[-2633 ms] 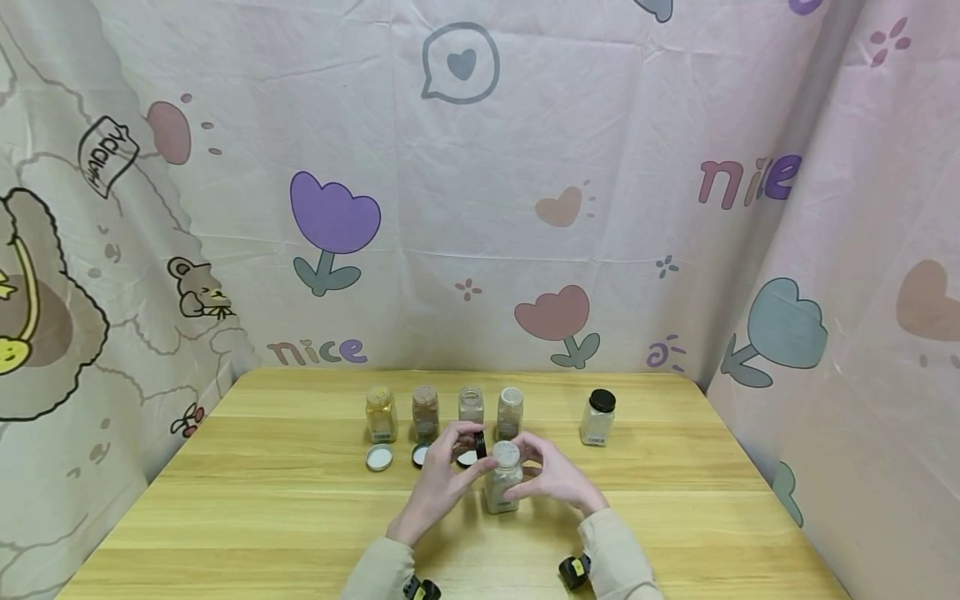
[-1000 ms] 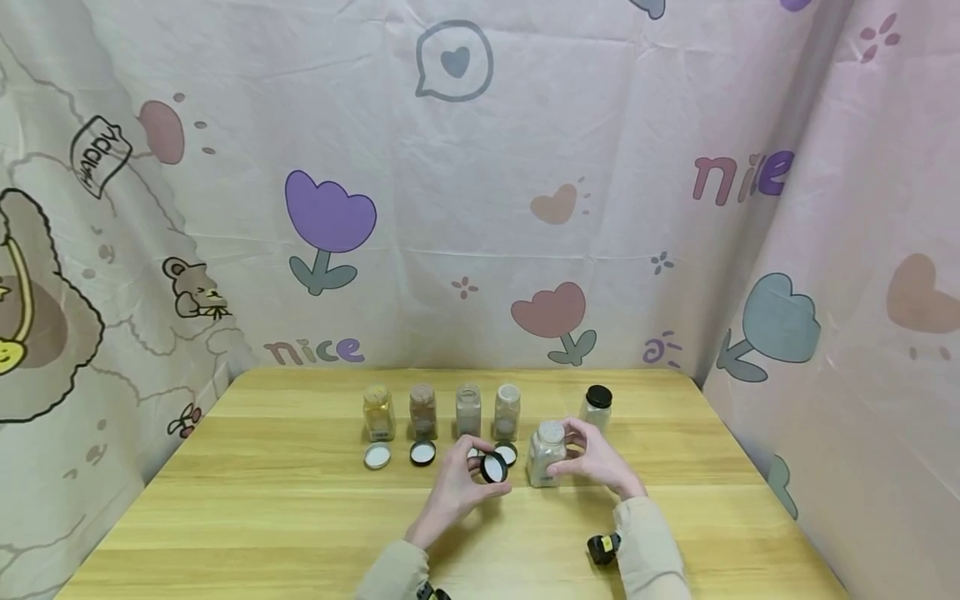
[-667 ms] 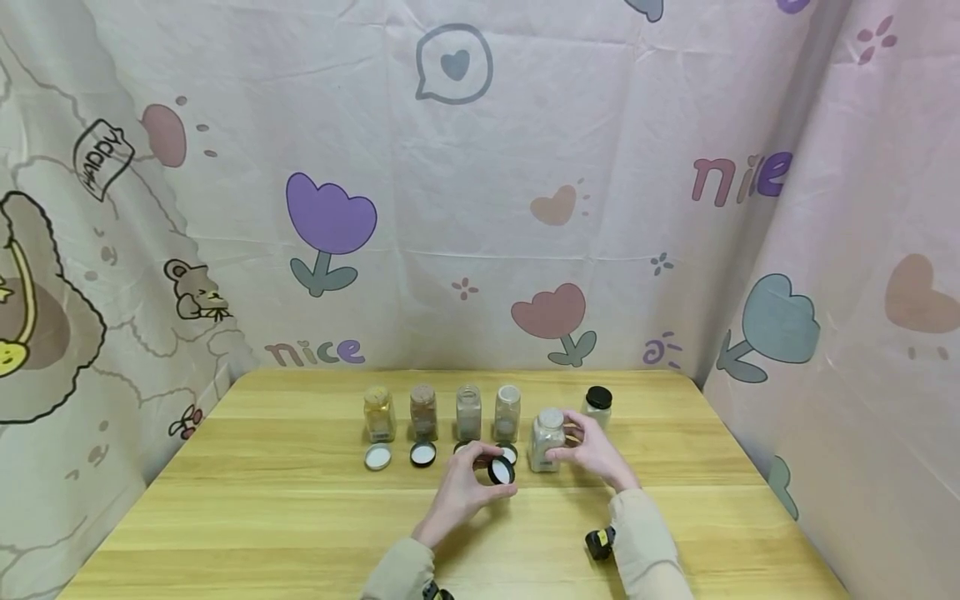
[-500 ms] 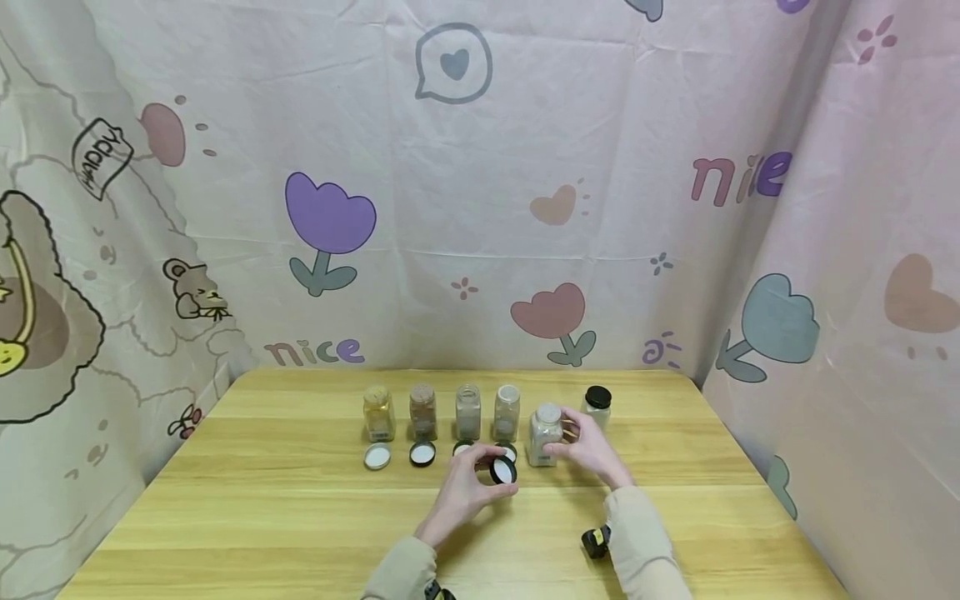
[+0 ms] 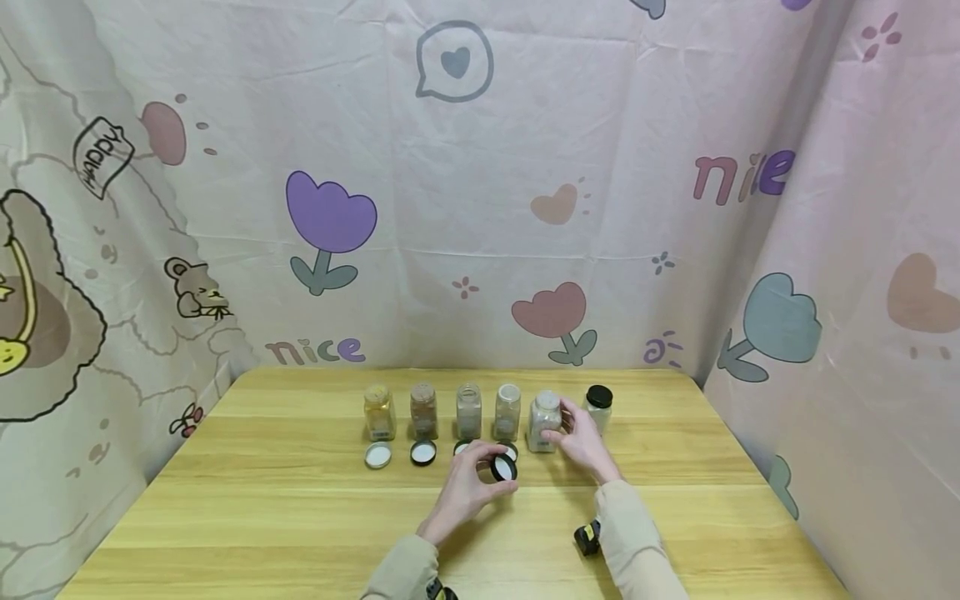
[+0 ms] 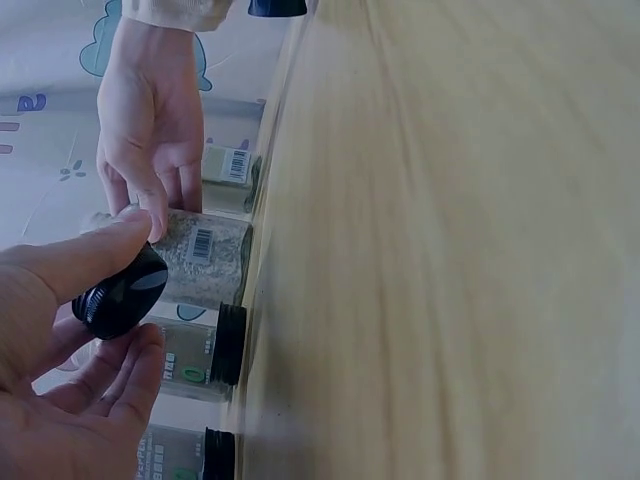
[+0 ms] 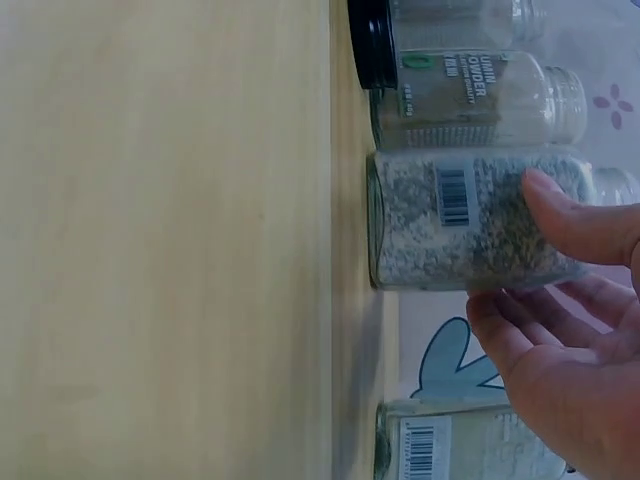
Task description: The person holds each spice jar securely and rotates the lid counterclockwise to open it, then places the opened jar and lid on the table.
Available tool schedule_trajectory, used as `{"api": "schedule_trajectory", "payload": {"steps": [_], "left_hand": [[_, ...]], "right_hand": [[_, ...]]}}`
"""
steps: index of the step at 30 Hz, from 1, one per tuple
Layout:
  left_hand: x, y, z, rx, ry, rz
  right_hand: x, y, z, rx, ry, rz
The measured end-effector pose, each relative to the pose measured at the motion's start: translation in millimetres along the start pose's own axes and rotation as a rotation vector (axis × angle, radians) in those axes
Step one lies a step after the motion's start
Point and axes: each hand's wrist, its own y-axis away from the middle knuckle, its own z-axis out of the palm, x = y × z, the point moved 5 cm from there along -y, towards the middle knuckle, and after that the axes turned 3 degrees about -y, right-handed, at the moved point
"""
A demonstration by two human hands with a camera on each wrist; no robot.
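My right hand (image 5: pixel 588 446) grips an uncapped, square glass spice jar (image 5: pixel 542 429) by its right side, thumb in front. In the right wrist view the jar (image 7: pixel 470 220) is full of pale, dark-speckled grains and bears a barcode label. Its base appears to meet the tabletop, at the right end of a row of uncapped jars. My left hand (image 5: pixel 463 492) pinches a black screw lid (image 5: pixel 504 468) between thumb and fingers, tilted, its white inside facing the head camera. That hand hovers in front of the row and partly covers two lids lying there.
Left of the gripped jar stand a whitish jar (image 5: pixel 507 412), a greyish one (image 5: pixel 468 415), a brown one (image 5: pixel 423 414) and a yellow one (image 5: pixel 379 415). Lids (image 5: pixel 423 452) lie before them, white insides up. A black-capped jar (image 5: pixel 599 400) stands right, partly behind my right hand.
From beside the left hand, the jar has moved right, then back into line with the row, in my right hand. The lid came away in my left hand, which has lately stayed nearly still.
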Motion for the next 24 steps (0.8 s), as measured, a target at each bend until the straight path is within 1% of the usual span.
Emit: {"api": "schedule_trajectory", "payload": {"steps": [5, 12, 14, 18, 21, 24], "left_hand": [[1.0, 0.1, -0.4, -0.007, -0.016, 0.006], [2.8, 1.1, -1.5, 0.012, -0.103, -0.027], [2.6, 1.0, -0.9, 0.009, -0.098, -0.030], [0.5, 0.3, 1.4, -0.005, -0.082, -0.048], [-0.5, -0.8, 2.9, -0.013, -0.080, -0.072], [0.5, -2.8, 4.6, -0.021, -0.076, -0.077]], "right_hand": [[3, -6, 2, 0.007, 0.000, 0.001], [6, -13, 5, 0.007, -0.009, -0.010], [7, -13, 5, 0.015, -0.017, -0.019], [5, -10, 4, 0.044, -0.079, -0.034], [2, -7, 2, 0.069, -0.128, -0.070], [0, -3, -1, 0.104, -0.154, -0.098]]}}
